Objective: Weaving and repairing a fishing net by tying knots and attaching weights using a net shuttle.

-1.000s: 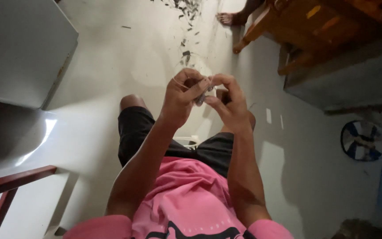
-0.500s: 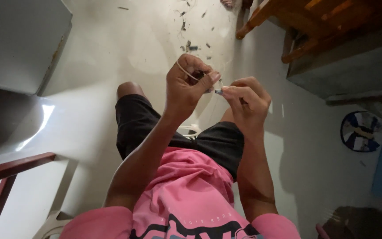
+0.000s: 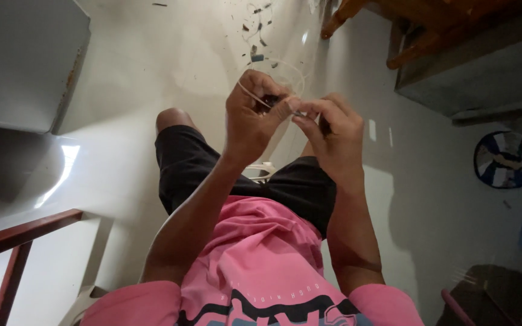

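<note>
Two hands raised together above the knees, fingertips nearly meeting. Left hand (image 3: 252, 118) curled tight, thumb and forefinger pinched on a small dark piece (image 3: 271, 98) with a thin pale wire (image 3: 285, 65) looping out toward 12 o'clock. Right hand (image 3: 328, 130) at 3 o'clock of the left, fingers bent in, tips closed on the wire's end just beside the dark piece. Black shorts (image 3: 188, 163) and pink shirt (image 3: 255, 259) at 6 o'clock. Scraps (image 3: 256, 27) strewn on the pale floor (image 3: 152, 66) at 12 o'clock. Wooden furniture (image 3: 418, 24) at 1 o'clock.
</note>
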